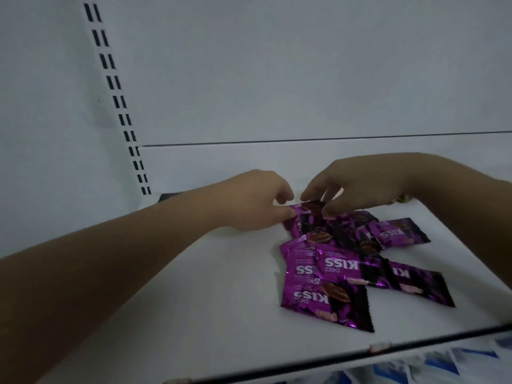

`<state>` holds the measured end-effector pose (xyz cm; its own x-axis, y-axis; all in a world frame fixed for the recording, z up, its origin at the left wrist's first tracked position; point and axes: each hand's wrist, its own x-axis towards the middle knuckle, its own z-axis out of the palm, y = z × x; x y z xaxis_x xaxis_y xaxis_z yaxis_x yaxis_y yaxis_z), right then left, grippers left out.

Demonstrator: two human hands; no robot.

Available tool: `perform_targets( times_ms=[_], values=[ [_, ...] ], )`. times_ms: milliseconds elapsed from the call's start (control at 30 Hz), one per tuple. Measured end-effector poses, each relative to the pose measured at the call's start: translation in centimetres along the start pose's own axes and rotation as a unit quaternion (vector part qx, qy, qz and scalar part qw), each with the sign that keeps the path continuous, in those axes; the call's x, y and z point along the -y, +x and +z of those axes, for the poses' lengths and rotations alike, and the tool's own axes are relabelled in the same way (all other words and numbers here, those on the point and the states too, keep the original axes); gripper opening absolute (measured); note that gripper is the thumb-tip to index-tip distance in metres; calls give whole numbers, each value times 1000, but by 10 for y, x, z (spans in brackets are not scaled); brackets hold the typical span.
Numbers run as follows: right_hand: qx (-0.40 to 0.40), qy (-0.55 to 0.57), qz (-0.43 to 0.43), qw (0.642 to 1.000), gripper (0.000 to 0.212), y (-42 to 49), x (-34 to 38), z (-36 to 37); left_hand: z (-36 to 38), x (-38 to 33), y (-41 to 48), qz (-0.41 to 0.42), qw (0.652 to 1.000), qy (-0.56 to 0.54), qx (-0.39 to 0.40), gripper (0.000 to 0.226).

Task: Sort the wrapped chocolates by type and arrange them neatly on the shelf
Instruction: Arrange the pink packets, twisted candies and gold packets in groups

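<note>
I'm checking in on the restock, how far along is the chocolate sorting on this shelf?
Early on. Done: nothing looks arranged; the purple packets lie in a loose, overlapping heap on the shelf. In hand: the left hand and right hand both pinch the far packet at the back of the heap. Left: squaring the packets into neat rows. Only one type shows clearly, though something gold peeks past the right wrist.

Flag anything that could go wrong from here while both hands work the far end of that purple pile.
1. Both the left hand and right hand pinch the far purple wrapper, which overlaps its neighbours; lifting it may drag them further askew.
2. The nearest wrapper lies close to the shelf's front edge; a forearm sweep could knock it off.
3. Dim light may hide differences in type.
</note>
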<state>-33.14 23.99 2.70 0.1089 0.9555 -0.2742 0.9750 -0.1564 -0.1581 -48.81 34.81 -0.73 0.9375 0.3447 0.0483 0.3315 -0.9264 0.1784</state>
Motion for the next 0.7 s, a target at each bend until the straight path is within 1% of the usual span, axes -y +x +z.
perform_targets(
  times_ms=[33, 100, 167, 267, 333, 433, 567, 633, 700],
  values=[
    [-9, 6, -3, 1000, 34, 1, -2, 2, 1, -2, 5, -2, 1000, -15, 7, 35],
    [-34, 14, -11, 999, 20, 1, -6, 5, 0, -5, 12, -3, 999, -48, 14, 27],
    [-72, 32, -12, 997, 9, -2, -8, 4, -1, -6, 16, -10, 995, -98, 19, 22],
    [-122, 57, -1, 991, 9, -7, -11, -1, -3, -5, 16, -40, 972, -228, 35, 22],
    [-138, 43, 5, 990, 9, -10, -14, -3, -2, -3, 17, -48, 959, -273, 50, 17],
    [-170, 16, 15, 985, 8, -13, -19, -9, 2, -4, 19, -57, 955, -287, 45, 10],
    [-219, 42, 6, 975, 9, -15, -18, -16, 1, -8, 19, -65, 955, -288, 32, 12],
    [-241, 47, -8, 969, 10, -13, -13, -18, -6, -4, 15, -71, 959, -273, 11, 11],
    [-262, 56, -17, 963, 9, -10, -5, -19, -17, 6, 4, -85, 970, -228, -29, 8]
  ],
)
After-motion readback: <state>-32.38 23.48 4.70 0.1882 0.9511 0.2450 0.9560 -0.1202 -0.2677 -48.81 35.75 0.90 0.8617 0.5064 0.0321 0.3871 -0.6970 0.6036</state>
